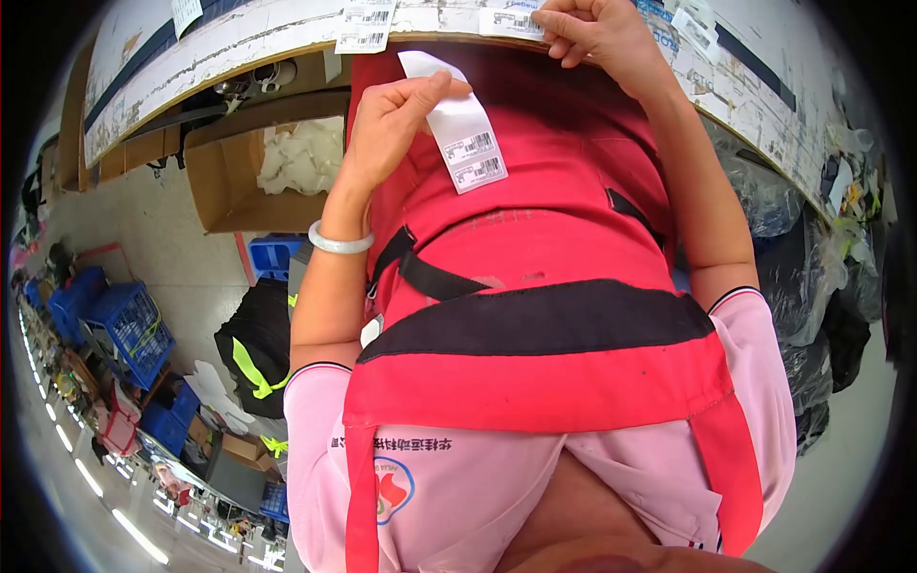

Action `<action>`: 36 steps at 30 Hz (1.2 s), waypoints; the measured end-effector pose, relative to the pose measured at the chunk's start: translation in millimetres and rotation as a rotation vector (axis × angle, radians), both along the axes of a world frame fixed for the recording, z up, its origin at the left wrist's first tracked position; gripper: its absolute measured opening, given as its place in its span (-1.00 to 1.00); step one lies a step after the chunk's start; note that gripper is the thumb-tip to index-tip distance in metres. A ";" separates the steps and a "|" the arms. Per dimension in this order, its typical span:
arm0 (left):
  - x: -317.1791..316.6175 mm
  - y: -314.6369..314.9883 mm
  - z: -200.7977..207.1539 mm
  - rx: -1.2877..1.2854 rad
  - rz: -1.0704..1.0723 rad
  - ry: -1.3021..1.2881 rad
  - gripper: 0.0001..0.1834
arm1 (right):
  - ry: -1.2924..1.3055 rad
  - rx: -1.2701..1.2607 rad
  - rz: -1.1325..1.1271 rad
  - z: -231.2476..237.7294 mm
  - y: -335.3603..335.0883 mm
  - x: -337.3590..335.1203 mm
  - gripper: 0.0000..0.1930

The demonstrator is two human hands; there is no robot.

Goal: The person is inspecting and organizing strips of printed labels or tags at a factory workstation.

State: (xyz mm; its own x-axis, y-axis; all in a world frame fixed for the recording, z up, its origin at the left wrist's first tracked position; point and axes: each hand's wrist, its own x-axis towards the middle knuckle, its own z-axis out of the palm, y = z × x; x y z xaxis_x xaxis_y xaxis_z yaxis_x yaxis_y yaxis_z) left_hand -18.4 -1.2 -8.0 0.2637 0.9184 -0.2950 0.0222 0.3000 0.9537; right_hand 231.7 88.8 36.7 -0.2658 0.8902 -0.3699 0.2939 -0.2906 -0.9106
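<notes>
My left hand [392, 124] is closed on a strip of white barcode labels [468, 143], thumb on top. The strip hangs down in front of my red apron [535, 239], its printed end lowest. My right hand [607, 43] is up at the table's near edge, its fingertips pinched at the right end of another barcode label [508, 21]. Whether that label is stuck down or loose I cannot tell. Between my hands, a little to the left, a further label sheet [365, 27] hangs over the edge of the worn white table [229, 59].
Under the table on the left stands an open cardboard box [224, 196] with pale material inside. Blue crates [129, 329] and a black bag [256, 334] are on the floor at left. Clear plastic-wrapped bundles [798, 267] crowd the right side. More labels [695, 33] lie on the tabletop.
</notes>
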 end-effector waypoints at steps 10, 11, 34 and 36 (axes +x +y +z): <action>0.3 0.4 -1.7 -0.029 -0.016 0.002 -0.62 | -0.102 -0.072 0.005 3.7 10.1 -5.3 -0.85; 0.7 -0.1 -3.5 -0.030 -0.016 0.002 -0.62 | -0.106 -0.074 0.013 4.0 10.4 -5.9 -0.86; 4.4 1.3 -7.5 0.024 -0.001 -0.001 -0.66 | -0.215 0.058 0.062 2.6 5.9 -13.6 -0.85; 6.1 1.1 -7.7 0.015 0.005 -0.005 -0.66 | -0.248 0.097 0.071 2.4 6.0 -12.0 -0.84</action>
State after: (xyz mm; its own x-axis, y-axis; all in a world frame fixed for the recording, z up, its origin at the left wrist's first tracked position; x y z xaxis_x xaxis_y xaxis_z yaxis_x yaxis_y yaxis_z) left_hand -12.3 -0.1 -15.7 0.2608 0.9240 -0.2795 0.0155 0.2855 0.9583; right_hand 219.7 94.8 39.1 -0.2408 0.9069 -0.3457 0.5276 -0.1767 -0.8310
